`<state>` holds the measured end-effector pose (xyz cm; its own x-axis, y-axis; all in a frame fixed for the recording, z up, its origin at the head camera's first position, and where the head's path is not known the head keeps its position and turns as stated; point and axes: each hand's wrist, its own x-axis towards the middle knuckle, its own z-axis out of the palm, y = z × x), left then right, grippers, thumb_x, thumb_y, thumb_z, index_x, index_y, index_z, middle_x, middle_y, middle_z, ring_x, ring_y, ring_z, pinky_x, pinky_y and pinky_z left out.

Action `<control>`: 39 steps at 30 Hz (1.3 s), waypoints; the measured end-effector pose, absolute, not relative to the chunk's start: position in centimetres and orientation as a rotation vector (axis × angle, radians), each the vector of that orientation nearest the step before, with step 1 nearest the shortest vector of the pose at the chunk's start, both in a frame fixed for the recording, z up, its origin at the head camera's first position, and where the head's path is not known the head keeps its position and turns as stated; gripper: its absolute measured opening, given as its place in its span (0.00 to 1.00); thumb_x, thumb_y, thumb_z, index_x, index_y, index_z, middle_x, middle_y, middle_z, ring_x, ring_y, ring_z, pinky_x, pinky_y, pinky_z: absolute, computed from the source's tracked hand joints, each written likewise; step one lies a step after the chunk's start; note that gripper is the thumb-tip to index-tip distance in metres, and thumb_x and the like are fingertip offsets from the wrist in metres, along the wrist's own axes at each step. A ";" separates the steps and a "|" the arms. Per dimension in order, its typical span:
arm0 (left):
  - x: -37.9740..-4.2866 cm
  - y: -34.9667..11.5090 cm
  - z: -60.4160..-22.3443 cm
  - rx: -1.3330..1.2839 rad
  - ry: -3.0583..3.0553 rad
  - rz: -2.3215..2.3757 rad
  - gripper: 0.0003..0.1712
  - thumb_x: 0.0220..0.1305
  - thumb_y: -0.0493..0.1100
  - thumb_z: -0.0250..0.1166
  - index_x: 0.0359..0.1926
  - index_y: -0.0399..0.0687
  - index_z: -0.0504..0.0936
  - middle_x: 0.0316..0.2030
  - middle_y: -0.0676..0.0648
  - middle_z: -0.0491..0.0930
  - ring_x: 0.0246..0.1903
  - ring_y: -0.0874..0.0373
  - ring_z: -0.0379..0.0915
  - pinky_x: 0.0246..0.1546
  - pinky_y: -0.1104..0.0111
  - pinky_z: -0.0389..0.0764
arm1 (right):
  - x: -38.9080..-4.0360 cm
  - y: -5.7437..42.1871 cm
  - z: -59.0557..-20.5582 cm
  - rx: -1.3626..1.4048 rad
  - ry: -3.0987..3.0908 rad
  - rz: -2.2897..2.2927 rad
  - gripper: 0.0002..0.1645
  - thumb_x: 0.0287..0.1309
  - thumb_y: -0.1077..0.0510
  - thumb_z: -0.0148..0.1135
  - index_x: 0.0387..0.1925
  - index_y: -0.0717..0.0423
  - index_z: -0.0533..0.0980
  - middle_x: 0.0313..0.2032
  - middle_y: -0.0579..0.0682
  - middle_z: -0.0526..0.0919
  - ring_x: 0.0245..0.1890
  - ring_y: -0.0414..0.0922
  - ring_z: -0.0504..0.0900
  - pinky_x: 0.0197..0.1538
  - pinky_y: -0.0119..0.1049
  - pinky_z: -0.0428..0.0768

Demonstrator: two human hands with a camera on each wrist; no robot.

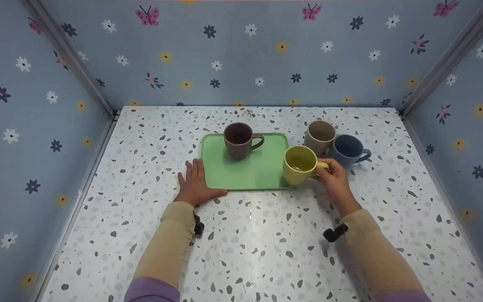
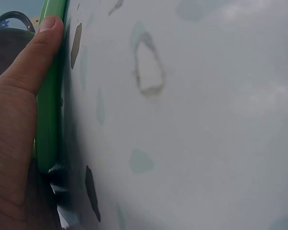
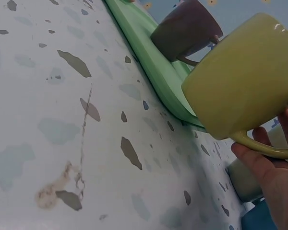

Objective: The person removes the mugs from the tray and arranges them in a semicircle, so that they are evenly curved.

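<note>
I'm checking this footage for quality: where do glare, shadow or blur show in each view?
Head: small glints inside the yellow mug, the scene mostly clear; left wrist: pale, hazy glare on the tabletop toward the right, its pattern soft-edged; right wrist: small bright highlights on the same mug, a soft shadow across the tabletop.

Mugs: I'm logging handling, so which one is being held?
The yellow mug: the right hand grips its handle, while the maroon mug, beige mug and blue mug are not held.
</note>
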<state>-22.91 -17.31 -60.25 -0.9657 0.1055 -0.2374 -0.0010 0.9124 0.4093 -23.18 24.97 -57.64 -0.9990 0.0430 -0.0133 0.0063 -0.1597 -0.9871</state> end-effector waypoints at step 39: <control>-23.4 -17.6 -61.2 0.077 2.809 0.609 0.85 0.43 0.86 0.63 0.79 0.39 0.26 0.79 0.37 0.25 0.77 0.41 0.16 0.72 0.39 0.23 | -21.1 32.7 -58.1 -0.234 -2.035 2.374 0.10 0.69 0.70 0.58 0.49 0.60 0.77 0.50 0.49 0.78 0.49 0.43 0.83 0.55 0.38 0.84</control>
<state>-23.37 -17.57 -61.19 -0.9633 0.1070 -0.2462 -0.0046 0.9103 0.4138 -21.10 32.71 -58.14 -0.9889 0.1014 -0.1087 0.0919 -0.1576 -0.9832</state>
